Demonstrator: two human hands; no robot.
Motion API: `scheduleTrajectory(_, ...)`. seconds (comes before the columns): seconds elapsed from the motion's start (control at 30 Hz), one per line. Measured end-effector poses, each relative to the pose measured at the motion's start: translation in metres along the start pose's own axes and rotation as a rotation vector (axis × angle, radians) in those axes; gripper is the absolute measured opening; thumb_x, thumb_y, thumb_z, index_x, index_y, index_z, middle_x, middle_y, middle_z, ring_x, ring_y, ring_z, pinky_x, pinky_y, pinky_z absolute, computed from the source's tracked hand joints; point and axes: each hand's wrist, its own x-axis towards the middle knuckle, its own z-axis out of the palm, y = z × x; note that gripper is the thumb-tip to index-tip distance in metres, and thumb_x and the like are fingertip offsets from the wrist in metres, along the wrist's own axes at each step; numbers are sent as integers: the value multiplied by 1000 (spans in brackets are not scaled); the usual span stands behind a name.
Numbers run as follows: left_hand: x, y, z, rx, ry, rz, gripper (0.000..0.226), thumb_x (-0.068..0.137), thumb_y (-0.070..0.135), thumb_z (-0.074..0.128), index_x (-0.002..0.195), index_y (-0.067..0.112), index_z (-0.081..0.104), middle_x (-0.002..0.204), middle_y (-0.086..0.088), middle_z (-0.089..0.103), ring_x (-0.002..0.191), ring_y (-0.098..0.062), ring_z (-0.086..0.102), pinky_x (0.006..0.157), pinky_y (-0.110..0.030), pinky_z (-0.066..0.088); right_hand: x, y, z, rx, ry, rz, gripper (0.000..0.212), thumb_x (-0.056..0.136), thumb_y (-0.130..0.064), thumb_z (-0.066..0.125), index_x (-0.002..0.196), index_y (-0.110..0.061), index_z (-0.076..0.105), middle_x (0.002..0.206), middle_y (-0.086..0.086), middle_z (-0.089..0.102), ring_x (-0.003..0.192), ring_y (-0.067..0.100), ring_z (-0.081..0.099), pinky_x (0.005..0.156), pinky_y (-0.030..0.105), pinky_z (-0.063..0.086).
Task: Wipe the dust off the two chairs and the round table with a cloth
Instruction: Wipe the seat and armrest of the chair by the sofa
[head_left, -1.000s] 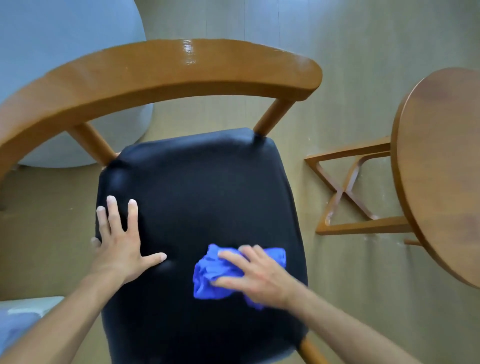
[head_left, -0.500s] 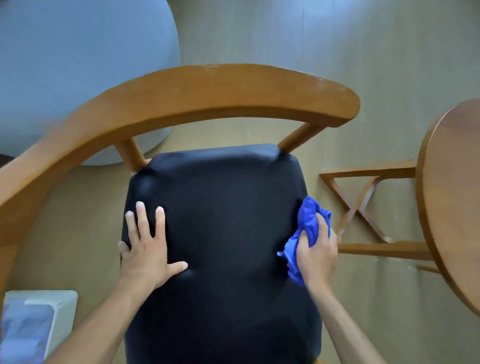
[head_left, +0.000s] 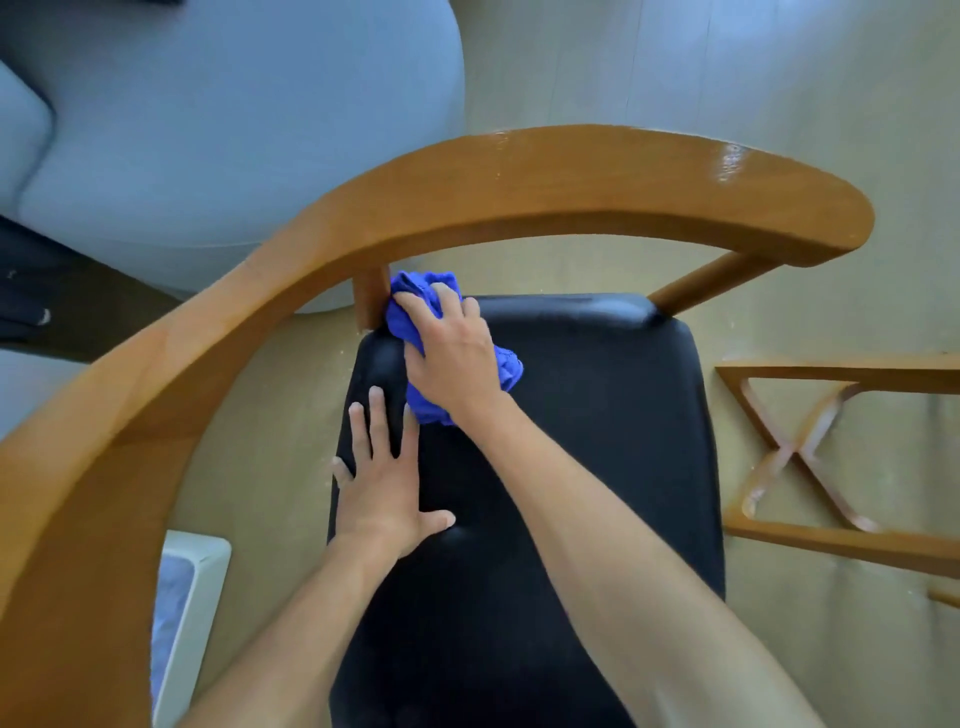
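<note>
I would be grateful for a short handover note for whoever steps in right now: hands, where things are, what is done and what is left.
Right hand: grips the bunched blue cloth, pressing it at the seat's back left corner, against the wooden post.
Left hand: flat, fingers spread, resting on the black seat near its left edge.
Chair: curved wooden backrest arcs over the seat; the table's X-shaped base stands to the right, its top out of view.
Done: cannot tell from this view how much is dusted.
Left: likely the posts, the backrest, the second chair (not in view) and the round table.
</note>
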Motion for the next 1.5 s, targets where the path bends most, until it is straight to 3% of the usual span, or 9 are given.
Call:
scheduleTrajectory(0.13, 1, -5, 5, -17, 56, 16, 130, 70, 61, 72, 148, 24, -25, 143, -8, -49, 140, -32, -34, 115, -56, 19, -16, 89, -46, -190, -34, -289, 51, 75, -19, 42, 121, -21, 64, 122, 14, 59, 82, 36, 54, 71, 41, 48)
scheduleTrajectory(0.3, 0, -8, 7, -95, 71, 43, 125, 71, 53, 74, 149, 28, -19, 149, -4, -42, 142, -29, -31, 114, -56, 17, -51, 163, -85, -82, 176, 403, 49, 84, -23, 47, 132, -17, 53, 131, 18, 51, 109, 42, 51, 95, 46, 43)
scheduleTrajectory(0.4, 6, -26, -6, -523, 209, 35, 75, 82, 25, 64, 148, 29, 28, 161, 5, 6, 148, -18, 4, 117, -45, 22, -47, 107, -62, -163, 164, 521, 49, 85, -17, 54, 134, -20, 53, 138, 16, 46, 105, 44, 49, 91, 47, 41)
scheduleTrajectory(0.53, 16, -46, -48, -1004, 418, -276, 36, 94, 15, 38, 116, 24, 64, 129, 0, 61, 122, -25, 52, 103, -32, 41, -105, 14, -20, -71, 87, 144, 51, 70, -10, 52, 118, -18, 65, 129, 18, 56, 75, 36, 50, 68, 44, 47)
scheduleTrajectory(0.8, 7, -24, -56, -793, 257, -291, 45, 96, 14, 32, 133, 22, 55, 143, -2, 49, 131, -26, 41, 102, -30, 33, -302, -49, -5, 50, -502, -735, 41, 73, -17, 61, 110, -35, 57, 129, 6, 49, 79, 24, 44, 68, 34, 39)
scheduleTrajectory(0.93, 3, -23, -56, -698, 177, -255, 45, 99, 15, 30, 138, 20, 50, 147, -3, 44, 135, -26, 36, 107, -31, 29, -265, -40, -6, -17, -521, -982, 38, 87, -17, 45, 115, -38, 58, 125, 2, 54, 82, 24, 44, 70, 34, 39)
scheduleTrajectory(1.03, 4, -22, -53, -672, 172, -265, 41, 100, 16, 29, 131, 12, 54, 142, -9, 49, 129, -30, 41, 100, -32, 32, -195, -33, -2, -50, -382, -929, 42, 77, -14, 54, 113, -34, 60, 124, 6, 56, 81, 25, 43, 65, 35, 34)
scheduleTrajectory(1.3, 12, -14, -66, -627, 224, -144, 50, 97, 26, 27, 146, 30, 34, 154, -1, 31, 142, -24, 22, 114, -40, 21, -131, -37, 4, -32, 27, -133, 49, 65, 2, 50, 105, -20, 68, 120, 11, 62, 71, 29, 43, 61, 39, 35)
scheduleTrajectory(1.5, -3, -4, -36, -580, 110, -113, 57, 94, 30, 45, 148, 24, 30, 159, -1, 9, 146, -22, 11, 114, -39, 22, -312, -11, -30, -34, -584, -785, 41, 82, -12, 50, 112, -39, 57, 130, 1, 50, 80, 24, 45, 68, 34, 38)
